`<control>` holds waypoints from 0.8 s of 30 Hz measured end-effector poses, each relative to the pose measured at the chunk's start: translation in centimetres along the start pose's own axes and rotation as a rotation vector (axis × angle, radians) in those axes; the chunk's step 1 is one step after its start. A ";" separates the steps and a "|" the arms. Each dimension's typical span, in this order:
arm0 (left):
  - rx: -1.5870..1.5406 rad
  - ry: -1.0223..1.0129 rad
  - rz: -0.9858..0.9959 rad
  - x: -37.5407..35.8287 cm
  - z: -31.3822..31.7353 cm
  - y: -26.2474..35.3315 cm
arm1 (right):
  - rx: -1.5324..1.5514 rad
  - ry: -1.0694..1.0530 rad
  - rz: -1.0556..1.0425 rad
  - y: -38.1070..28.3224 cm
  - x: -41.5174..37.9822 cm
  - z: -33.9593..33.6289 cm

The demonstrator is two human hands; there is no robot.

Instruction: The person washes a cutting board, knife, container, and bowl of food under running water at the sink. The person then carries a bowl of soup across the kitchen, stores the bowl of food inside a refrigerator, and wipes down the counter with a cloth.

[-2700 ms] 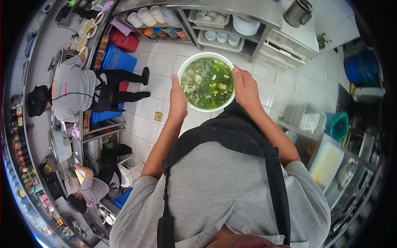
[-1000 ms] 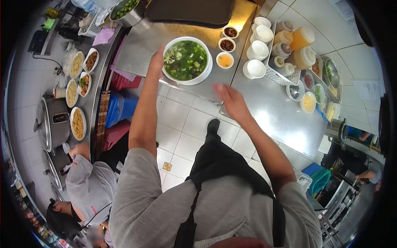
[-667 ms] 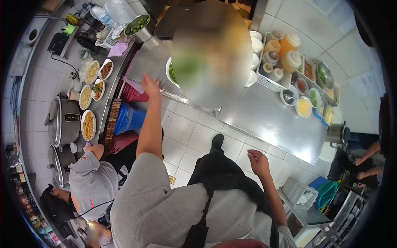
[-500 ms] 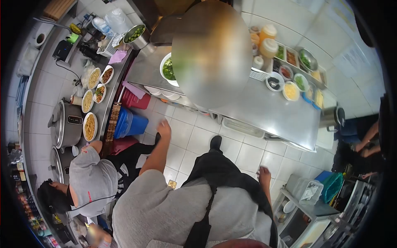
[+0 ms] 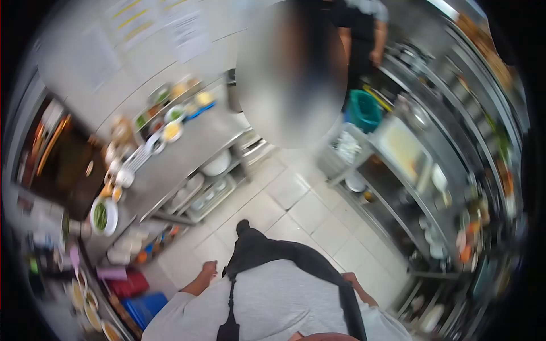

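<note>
My left hand (image 5: 209, 271) hangs low over the tiled floor at my side, fingers loosely apart and nothing seen in it. It is apart from the steel counter (image 5: 190, 150) ahead on the left. My right hand (image 5: 351, 278) hangs beside my dark apron (image 5: 267, 250); its fingers are mostly hidden and smeared. On the counter's near end stands a white bowl (image 5: 115, 219) with chopped greens in it. Small containers of toppings, among them a bowl of yellow shreds (image 5: 172, 132), line the counter's wall side. Neither hand touches any of these.
A tiled floor (image 5: 267, 199) runs between the counter and the steel shelving (image 5: 392, 199) on the right. A teal bin (image 5: 364, 111) and a grey tub (image 5: 335, 153) stand ahead. Another person (image 5: 361, 40) stands beyond the bin. A blue bin (image 5: 145, 310) is at lower left.
My view has swung to the right. The counter now lies on the left, and the right-hand shelving has come into full view. The person at left has gone out of sight. Both hands still hang low.
</note>
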State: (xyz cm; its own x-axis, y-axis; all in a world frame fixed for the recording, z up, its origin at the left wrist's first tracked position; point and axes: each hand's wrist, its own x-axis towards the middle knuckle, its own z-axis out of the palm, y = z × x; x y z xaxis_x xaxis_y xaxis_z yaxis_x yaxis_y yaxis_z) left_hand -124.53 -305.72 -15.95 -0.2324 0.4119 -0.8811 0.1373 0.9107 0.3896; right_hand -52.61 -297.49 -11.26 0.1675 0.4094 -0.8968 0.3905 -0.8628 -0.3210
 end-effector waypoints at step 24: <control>0.729 -0.624 0.355 5.1 50.0 59.6 | 1.227 0.335 0.396 13.5 -4.7 -7.3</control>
State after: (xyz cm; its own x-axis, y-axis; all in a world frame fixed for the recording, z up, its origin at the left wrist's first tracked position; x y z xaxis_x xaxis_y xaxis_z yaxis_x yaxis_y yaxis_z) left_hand -69.35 -250.84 -10.64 0.4500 0.3749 -0.8105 0.7013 0.4135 0.5806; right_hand -41.51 -308.89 -9.12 0.3620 -0.0290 -0.9317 -0.7693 -0.5737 -0.2810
